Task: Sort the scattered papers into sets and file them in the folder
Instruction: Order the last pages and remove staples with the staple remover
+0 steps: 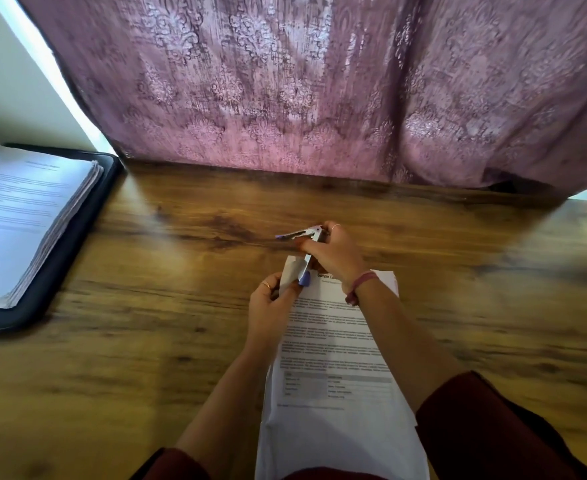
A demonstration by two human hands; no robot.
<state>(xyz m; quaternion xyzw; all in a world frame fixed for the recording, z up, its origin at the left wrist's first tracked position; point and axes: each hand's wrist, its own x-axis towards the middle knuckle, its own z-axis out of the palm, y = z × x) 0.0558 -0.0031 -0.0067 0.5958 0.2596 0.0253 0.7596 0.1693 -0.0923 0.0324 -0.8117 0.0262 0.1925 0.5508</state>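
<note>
Binding one set: left hand point(270, 308) pinching lifted corner of paper set point(337, 358), right hand point(330, 251) gripping swung-open stapler point(306, 245); next, likely closing stapler, then filing in folder point(77, 237).

one head-worn wide-angle view looks forward and down, close over the brown wood-grain table point(146, 358), facing the mauve patterned curtain point(319, 81).

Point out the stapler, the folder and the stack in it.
stapler point(308, 252): head view, its metal arm.
folder point(77, 244): head view, its dark right border.
stack point(18, 216): head view, top sheet.
</note>
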